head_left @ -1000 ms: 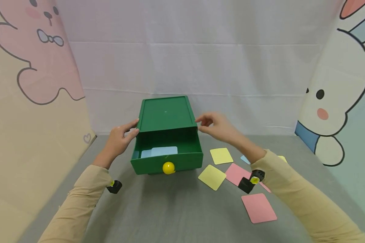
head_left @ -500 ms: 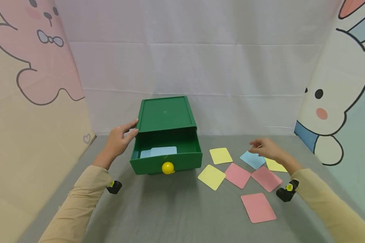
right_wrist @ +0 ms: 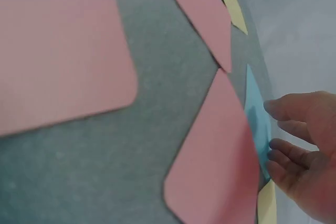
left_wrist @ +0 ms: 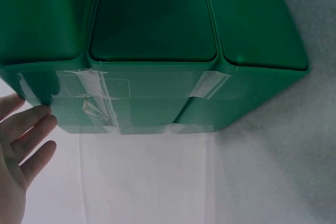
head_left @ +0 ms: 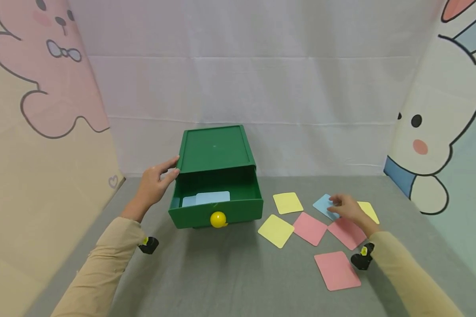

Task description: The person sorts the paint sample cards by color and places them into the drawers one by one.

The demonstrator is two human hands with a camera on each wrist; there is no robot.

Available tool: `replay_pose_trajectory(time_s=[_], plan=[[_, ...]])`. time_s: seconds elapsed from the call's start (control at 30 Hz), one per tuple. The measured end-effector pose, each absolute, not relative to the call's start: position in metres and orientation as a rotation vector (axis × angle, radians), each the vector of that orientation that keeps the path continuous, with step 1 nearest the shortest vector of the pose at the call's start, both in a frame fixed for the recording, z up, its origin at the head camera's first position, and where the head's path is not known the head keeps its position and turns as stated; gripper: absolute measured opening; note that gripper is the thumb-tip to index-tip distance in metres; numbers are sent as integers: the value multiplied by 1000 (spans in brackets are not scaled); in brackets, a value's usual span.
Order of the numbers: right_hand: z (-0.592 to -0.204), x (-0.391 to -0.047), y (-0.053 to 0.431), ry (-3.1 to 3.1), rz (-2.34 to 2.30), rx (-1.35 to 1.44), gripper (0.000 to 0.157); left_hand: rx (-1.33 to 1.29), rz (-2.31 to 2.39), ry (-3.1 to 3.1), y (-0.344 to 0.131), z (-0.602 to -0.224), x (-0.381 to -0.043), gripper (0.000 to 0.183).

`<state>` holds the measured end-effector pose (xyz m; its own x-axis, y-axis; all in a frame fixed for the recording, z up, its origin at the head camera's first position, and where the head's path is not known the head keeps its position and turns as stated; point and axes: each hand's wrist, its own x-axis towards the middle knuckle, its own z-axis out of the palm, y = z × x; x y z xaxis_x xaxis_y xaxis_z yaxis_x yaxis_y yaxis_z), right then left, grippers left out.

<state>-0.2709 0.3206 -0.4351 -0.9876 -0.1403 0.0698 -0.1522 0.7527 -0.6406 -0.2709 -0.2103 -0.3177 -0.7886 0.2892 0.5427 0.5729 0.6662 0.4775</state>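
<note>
A green drawer box point(head_left: 216, 149) stands left of the middle in the head view. Its top drawer point(head_left: 243, 211), with a yellow knob point(head_left: 218, 219), is pulled out, and light blue cards point(head_left: 214, 197) lie inside. My left hand point(head_left: 152, 185) touches the box's left side with fairly straight fingers. In the left wrist view the fingertips point(left_wrist: 46, 113) rest along the taped side. To the right, my right hand point(head_left: 351, 210) is over a blue card point(head_left: 322, 204), partly covering it. The right wrist view has thumb and fingers apart beside that blue card point(right_wrist: 255, 114); contact is unclear.
Yellow cards point(head_left: 288, 203) and pink cards point(head_left: 337, 270) lie flat on the grey cloth point(head_left: 230, 281) right of the box. One pink card point(head_left: 347, 233) and another yellow card point(head_left: 369, 211) are close to my right hand. A pale curtain point(head_left: 301, 97) hangs behind.
My right hand has moved from the box's right side across to the right and down to the blue card. My left hand has stayed against the box.
</note>
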Motion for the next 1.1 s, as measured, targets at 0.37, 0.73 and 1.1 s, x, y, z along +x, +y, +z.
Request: replay_pose_trajectory(time_s=[0.37,0.73,1.1], plan=[[-438,-271,331,-3025,847,118,54,-689,-918,-2430,-211,-318,-270,43],[-434,-276,333,-3108,905,-60,68,-682,-926,-2415,-211,-318,-269,43],[-446,-278,339,-2995,1084,-85,64,-686,-917,-2434,-211,-319,-271,44]])
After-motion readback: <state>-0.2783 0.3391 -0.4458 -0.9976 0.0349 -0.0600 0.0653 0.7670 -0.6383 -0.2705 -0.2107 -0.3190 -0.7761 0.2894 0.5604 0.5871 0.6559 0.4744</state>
